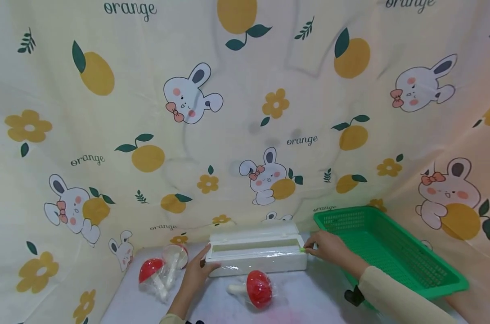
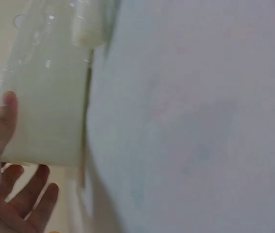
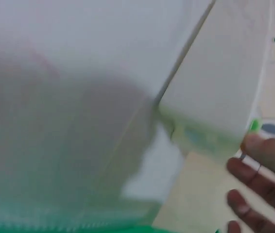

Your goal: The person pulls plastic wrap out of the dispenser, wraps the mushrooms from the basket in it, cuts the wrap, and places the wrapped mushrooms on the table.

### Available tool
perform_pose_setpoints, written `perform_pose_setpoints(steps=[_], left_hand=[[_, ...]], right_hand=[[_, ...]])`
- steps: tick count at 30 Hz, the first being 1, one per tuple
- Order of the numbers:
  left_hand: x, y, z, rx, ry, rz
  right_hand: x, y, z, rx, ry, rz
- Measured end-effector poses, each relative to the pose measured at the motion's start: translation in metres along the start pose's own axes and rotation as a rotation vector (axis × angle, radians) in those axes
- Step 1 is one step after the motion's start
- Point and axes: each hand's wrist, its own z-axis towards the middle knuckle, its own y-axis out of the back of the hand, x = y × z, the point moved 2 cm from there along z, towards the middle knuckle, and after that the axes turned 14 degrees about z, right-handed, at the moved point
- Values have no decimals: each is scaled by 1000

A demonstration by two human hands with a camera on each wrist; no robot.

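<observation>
A long white cling film box [image 1: 261,264] lies across the table with its lid raised at the back. Clear film hangs over its front face. My left hand [image 1: 196,272] grips the left end, the thumb on the front of the box [image 2: 45,116] and the other fingers around its end. At the right end, my right hand [image 1: 330,248] pinches a small green slider [image 1: 303,249] on the front top edge between thumb and forefinger. Just in front lies a red toy mushroom [image 1: 259,289] wrapped in clear film, its stem pointing left.
To the left lie a red-capped mushroom [image 1: 150,270] in film and another wrapped mushroom [image 1: 179,257] with its cap turned away. A green plastic basket [image 1: 447,289] stands at the right, close to my right forearm. A patterned cloth hangs behind the table.
</observation>
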Motion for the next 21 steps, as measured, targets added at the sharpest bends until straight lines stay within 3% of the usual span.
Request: perform_pose_setpoints(steps=[3, 8, 15, 21], left_hand=[[-2, 5, 1, 32, -17, 8], [-7, 10, -1, 36, -81, 90], [-18, 15, -6, -75, -175, 192], [-23, 19, -11, -123, -178, 296]], right_hand=[[7, -3, 0, -16, -72, 83], [21, -13, -6, -83, -63, 159], [36, -22, -13, -114, -92, 261], [36, -23, -17, -124, 1, 395]])
